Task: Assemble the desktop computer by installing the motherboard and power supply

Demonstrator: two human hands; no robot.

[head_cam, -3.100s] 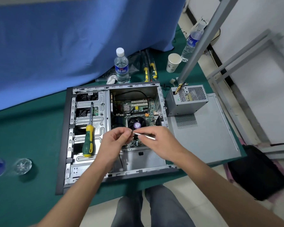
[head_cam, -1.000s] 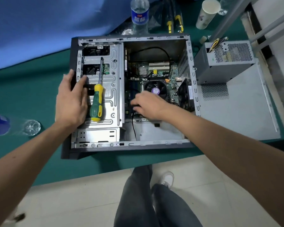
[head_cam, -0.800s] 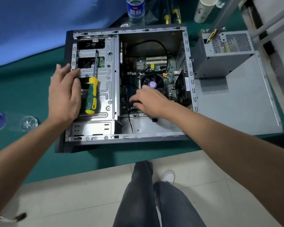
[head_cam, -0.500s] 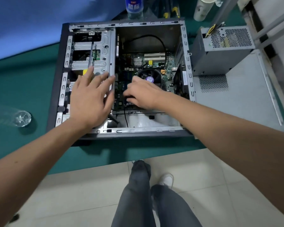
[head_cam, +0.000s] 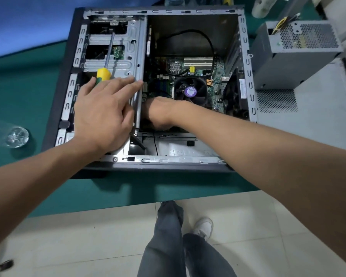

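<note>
Motherboard point(head_cam: 190, 80) seated in the case point(head_cam: 246, 62), frame centre; power supply point(head_cam: 296, 56) waits outside, upper right. Left hand point(head_cam: 104, 114) lies spread on the drive cage, probably steadying it (screwdriver point(head_cam: 104, 70) beneath its fingertips). Right hand point(head_cam: 160, 112) reaches inside; grip indiscernible.

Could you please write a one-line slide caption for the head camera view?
Left hand over the screwdriver on the drive cage, right hand reaching onto the motherboard; power supply waits outside.

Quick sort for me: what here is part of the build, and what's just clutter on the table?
Part of the job: case, motherboard, power supply, screwdriver, side panel.

Lying about: clear bottle on its side, paper cup.
</note>
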